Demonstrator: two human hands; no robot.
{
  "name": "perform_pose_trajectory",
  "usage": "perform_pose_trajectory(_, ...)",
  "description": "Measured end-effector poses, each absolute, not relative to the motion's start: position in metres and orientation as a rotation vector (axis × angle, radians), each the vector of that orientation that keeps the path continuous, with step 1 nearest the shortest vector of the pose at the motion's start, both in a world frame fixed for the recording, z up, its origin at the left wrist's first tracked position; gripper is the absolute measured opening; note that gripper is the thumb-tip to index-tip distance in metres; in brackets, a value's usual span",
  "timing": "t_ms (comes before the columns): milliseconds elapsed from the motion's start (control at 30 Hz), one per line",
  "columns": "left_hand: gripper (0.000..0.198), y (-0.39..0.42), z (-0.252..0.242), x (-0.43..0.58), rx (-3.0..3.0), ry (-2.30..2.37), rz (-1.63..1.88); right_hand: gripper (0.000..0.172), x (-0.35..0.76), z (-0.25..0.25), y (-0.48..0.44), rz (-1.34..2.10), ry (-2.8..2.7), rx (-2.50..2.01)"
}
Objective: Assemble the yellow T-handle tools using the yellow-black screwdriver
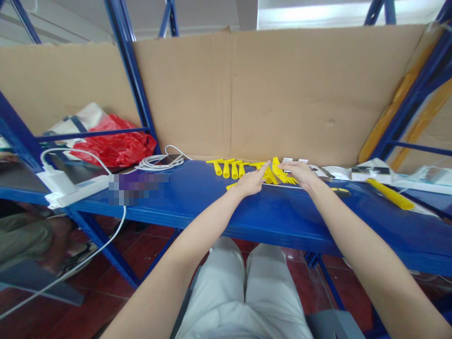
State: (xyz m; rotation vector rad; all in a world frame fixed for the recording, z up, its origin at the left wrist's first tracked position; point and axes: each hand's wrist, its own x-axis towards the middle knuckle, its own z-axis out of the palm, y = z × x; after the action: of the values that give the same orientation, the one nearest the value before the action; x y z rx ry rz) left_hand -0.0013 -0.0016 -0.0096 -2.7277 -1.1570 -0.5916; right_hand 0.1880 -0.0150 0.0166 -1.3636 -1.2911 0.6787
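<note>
Both my hands rest on a blue metal shelf (197,197) among small yellow plastic parts. My left hand (251,181) has its fingers stretched toward a loose pile of yellow pieces (278,175), fingertips touching one. My right hand (300,173) lies just right of that pile with fingers together over the parts; what is under them is hidden. A row of several yellow T-shaped pegs (229,167) lies to the left of my left hand, against the cardboard back wall (282,94).
A white power strip with a plug (67,186) and a coiled white cable (158,161) lie at the left. A red plastic bag (113,143) sits behind a blue upright. At the right are a long yellow piece (390,194), white packets (370,172) and a dark tool.
</note>
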Motion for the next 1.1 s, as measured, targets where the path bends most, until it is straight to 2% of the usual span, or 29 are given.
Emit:
perform_pose_trajectory(167, 0.075, -0.004, -0.008, 0.001, -2.755, -1.213, -0.567, 0.026, 0.181, 0.017, -0.018, 0.673, -1.274, -1.418)
perform_pose_trajectory(367, 0.072, -0.008, -0.006, 0.002, -2.748, -1.234, -0.571, 0.032, 0.178, 0.016, -0.020, 0.648, -1.337, -1.405)
perform_pose_trajectory(833, 0.051, -0.012, -0.003, 0.001, -2.789, -1.198, -0.602, 0.040, 0.181, 0.012, -0.015, 0.583, -1.400, -1.411)
perform_pose_trajectory(1100, 0.035, -0.003, -0.009, 0.001, -2.799, -1.007, -0.669, 0.029, 0.182, 0.006, -0.008, 0.533, -1.365, -1.412)
